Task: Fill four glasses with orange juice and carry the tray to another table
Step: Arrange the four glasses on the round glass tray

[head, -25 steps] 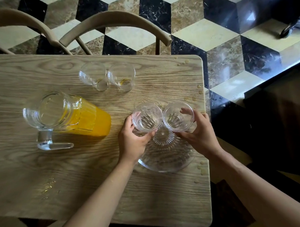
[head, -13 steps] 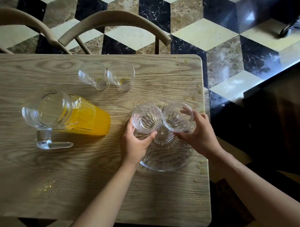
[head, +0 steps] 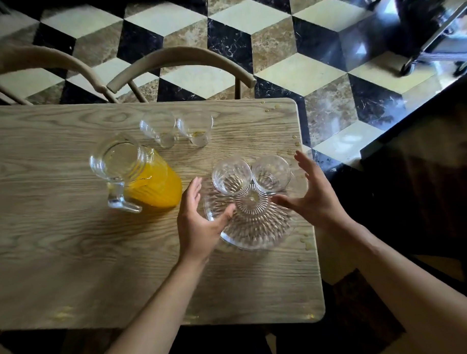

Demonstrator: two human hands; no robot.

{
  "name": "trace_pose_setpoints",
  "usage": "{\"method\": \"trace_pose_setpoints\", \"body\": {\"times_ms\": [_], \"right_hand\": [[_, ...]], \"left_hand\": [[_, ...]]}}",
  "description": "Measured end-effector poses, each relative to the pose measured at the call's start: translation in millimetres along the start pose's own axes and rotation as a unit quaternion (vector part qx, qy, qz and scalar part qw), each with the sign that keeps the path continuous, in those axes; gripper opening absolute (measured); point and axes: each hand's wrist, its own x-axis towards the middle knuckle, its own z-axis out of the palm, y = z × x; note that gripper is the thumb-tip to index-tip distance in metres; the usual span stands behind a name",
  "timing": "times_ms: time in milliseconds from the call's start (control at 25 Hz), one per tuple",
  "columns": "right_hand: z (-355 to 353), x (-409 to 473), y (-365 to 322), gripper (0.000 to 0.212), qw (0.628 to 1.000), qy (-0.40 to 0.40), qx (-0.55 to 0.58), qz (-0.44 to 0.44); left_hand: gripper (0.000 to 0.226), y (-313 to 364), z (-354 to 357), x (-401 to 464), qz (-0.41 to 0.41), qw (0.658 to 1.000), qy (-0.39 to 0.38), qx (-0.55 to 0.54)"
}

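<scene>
A round ribbed glass tray lies near the right end of the wooden table. Two empty ribbed glasses stand side by side on its far part, the left glass and the right glass. My left hand hovers open just left of the left glass, thumb over the tray's rim. My right hand is open beside the right glass, fingers spread, touching nothing. A glass pitcher of orange juice stands to the left. Two more empty glasses stand further back on the table.
Two curved wooden chair backs stand behind the table's far edge. Juice drops dot the table along its right edge and near the front. A wheeled metal cart stands on the chequered floor at the far right.
Both hands have let go of the two glasses on the tray and drawn back a little, fingers opening. The view has shifted, with the table lower in the frame.
</scene>
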Motion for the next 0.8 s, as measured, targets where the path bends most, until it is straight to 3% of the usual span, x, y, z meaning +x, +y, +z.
{"method": "trace_pose_setpoints", "body": {"times_ms": [200, 600, 800], "right_hand": [[-15, -5, -45, 0.121, 0.998, -0.004, -0.045, -0.052], [-34, 21, -113, 0.118, 0.981, -0.072, -0.052, -0.172], [-33, 39, -144, 0.108, 0.974, -0.086, -0.045, -0.206]], "left_hand": [[0.093, 39, -23, -19, 0.023, 1.0, 0.0, 0.004], [0.081, 124, -60, -17, 0.073, 0.991, 0.099, 0.046], [0.072, 162, -92, 7, 0.106, 0.983, 0.151, 0.015]]}}
